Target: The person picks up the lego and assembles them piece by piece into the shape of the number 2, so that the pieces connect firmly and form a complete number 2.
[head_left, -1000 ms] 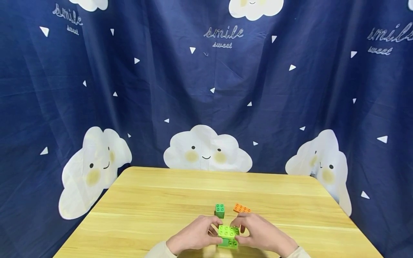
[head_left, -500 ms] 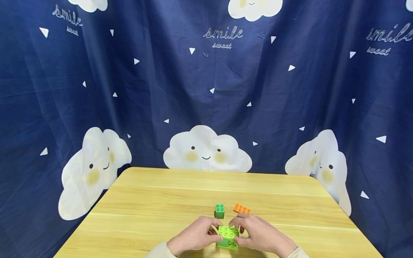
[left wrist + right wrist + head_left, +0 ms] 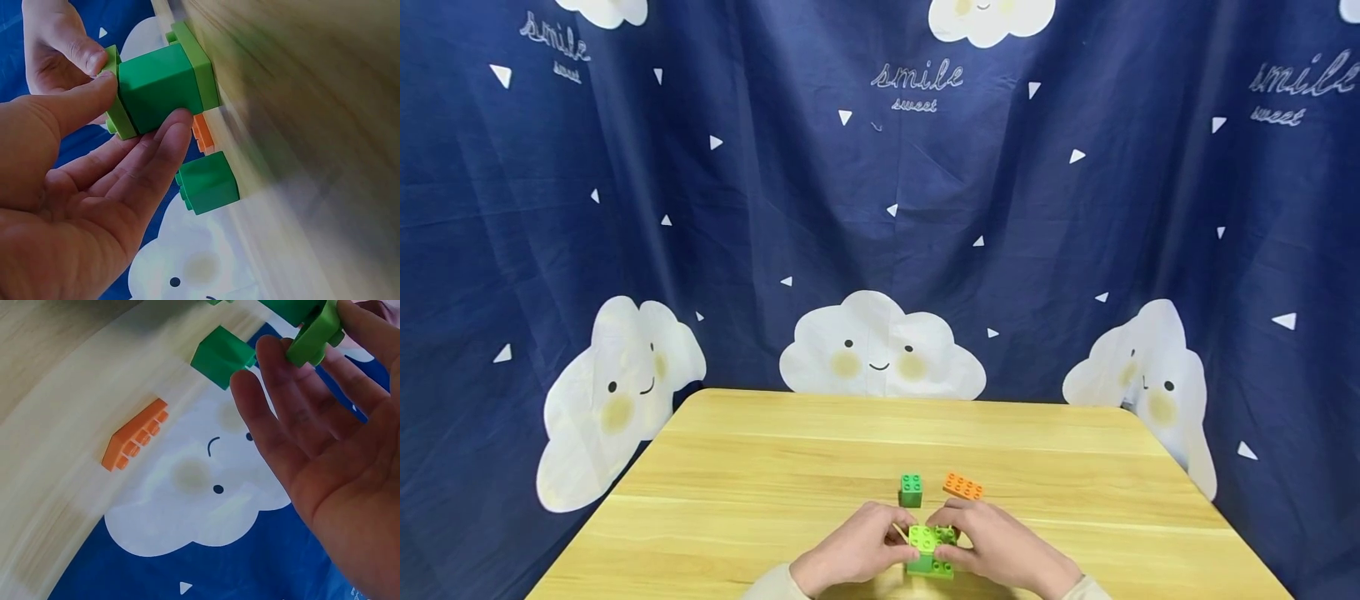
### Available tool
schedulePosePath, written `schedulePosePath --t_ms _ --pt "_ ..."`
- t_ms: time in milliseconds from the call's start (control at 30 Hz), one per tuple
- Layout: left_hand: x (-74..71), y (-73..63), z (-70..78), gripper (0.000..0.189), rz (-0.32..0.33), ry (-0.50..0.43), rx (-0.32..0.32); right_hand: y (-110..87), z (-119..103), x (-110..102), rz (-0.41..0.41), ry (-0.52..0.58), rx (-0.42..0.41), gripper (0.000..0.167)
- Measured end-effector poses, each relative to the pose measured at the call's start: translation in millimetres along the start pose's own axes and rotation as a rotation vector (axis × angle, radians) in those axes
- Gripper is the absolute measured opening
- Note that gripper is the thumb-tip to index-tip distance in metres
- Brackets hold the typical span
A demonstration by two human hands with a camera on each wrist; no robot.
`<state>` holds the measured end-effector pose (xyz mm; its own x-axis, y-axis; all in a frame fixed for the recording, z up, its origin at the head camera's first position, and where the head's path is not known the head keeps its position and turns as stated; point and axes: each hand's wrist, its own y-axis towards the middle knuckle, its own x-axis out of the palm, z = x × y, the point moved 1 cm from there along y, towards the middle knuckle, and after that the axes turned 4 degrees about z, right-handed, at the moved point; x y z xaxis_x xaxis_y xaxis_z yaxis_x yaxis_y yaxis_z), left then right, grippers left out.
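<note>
A toy-brick stack stands near the table's front edge: a light green plate at the bottom, a dark green brick in the middle and a light green top plate. My left hand grips the stack from the left; in the left wrist view its thumb is at the top plate and its fingertips lie along the brick. From the right, my right hand pinches the top plate between thumb and fingers. In the right wrist view that plate sticks out past the brick. Fingers partly cover its studs.
Behind the hands on the wooden table stand a loose dark green brick and, to its right, a flat orange plate with two rows of studs. A dark blue curtain with white clouds hangs beyond the table's far edge.
My right hand has shifted slightly left along the top plate and covers more of its studs. More of the orange plate shows. The left hand stays almost still.
</note>
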<state>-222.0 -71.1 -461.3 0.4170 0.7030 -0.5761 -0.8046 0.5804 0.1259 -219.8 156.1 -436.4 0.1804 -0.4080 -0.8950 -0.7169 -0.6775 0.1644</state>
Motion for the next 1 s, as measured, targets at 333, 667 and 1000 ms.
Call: schedulePosePath --t_ms 333,667,1000 --pt "0.3 -0.7 2.1 0.014 0.029 0.000 -0.008 0.3 -1.4 -1.4 0.009 -0.002 0.007 0.030" --pt "0.1 0.6 3.7 0.015 0.025 0.014 -0.017 1.0 -2.2 -1.1 0.019 0.009 0.024 0.031" --pt "-0.5 0.6 1.9 0.015 0.024 0.007 -0.023 0.2 -3.1 -1.5 0.024 -0.002 0.019 0.031"
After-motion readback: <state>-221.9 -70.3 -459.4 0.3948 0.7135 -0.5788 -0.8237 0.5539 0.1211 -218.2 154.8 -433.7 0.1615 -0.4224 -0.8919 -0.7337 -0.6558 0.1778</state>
